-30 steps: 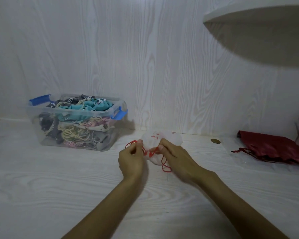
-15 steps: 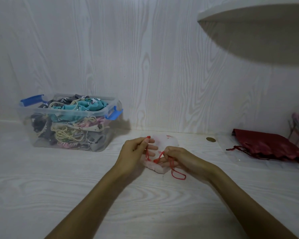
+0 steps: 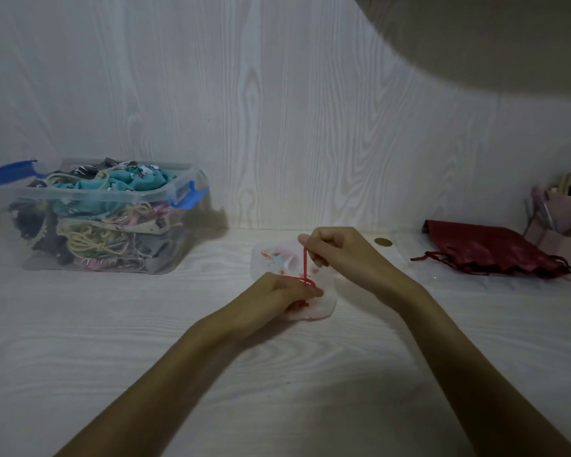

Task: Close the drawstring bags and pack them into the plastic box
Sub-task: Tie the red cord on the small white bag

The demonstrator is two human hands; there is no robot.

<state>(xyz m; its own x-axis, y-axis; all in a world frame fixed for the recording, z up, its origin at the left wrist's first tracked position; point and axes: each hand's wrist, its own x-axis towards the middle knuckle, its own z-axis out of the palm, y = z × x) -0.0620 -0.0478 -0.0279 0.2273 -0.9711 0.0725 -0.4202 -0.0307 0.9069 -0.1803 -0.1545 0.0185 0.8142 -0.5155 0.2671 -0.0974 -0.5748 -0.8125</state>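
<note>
From the head camera, a small white printed drawstring bag [image 3: 294, 258] lay flat on the pale wooden table [image 3: 112, 341], at its middle. The left hand [image 3: 285, 290] was pinched on the bag's near edge where the red cord [image 3: 305, 263] gathered. The right hand [image 3: 335, 250] gripped the cord's upper end, drawn taut above the bag. The clear plastic box [image 3: 93, 216], full of bags, stood well apart at left; a dark red bag [image 3: 488, 247] lay at right
</note>
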